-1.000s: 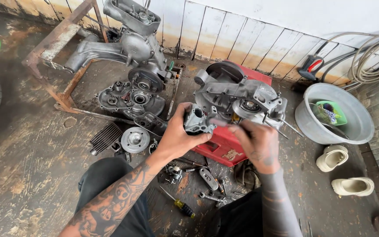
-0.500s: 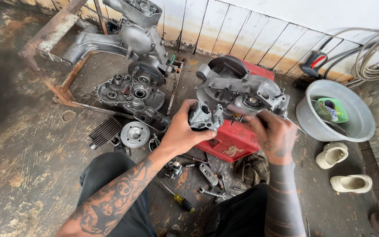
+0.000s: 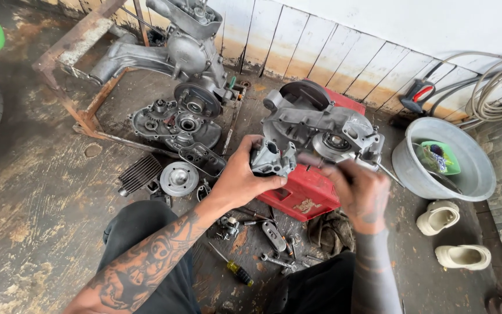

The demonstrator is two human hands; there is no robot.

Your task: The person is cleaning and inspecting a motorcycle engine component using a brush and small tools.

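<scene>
A: Where was the small grey cast-metal carburettor body (image 3: 272, 158), and how was it held?

B: It was raised above the red plastic crate (image 3: 306, 192), just in front of the large grey aluminium engine casing (image 3: 321, 125) resting on that crate. The left hand (image 3: 242, 177) was clamped around its lower left side, thumb over the front. The right hand (image 3: 360, 195) was curled closed just beside it; a blurred thin object seemed to run from its fingers toward the carburettor, though what it was could not be told.

A: How would the part handle?

B: Judged rigid and dense for its size, with sharp cast edges and projecting fittings (likely oily, so slippery). A full wrap around the main body suited it best, not the thin protrusions.

A: Hazards below?

B: Loose spanners and a yellow-handled screwdriver (image 3: 236, 270) lay on the stained concrete floor (image 3: 42, 192); a drop could chip a flange.
</scene>
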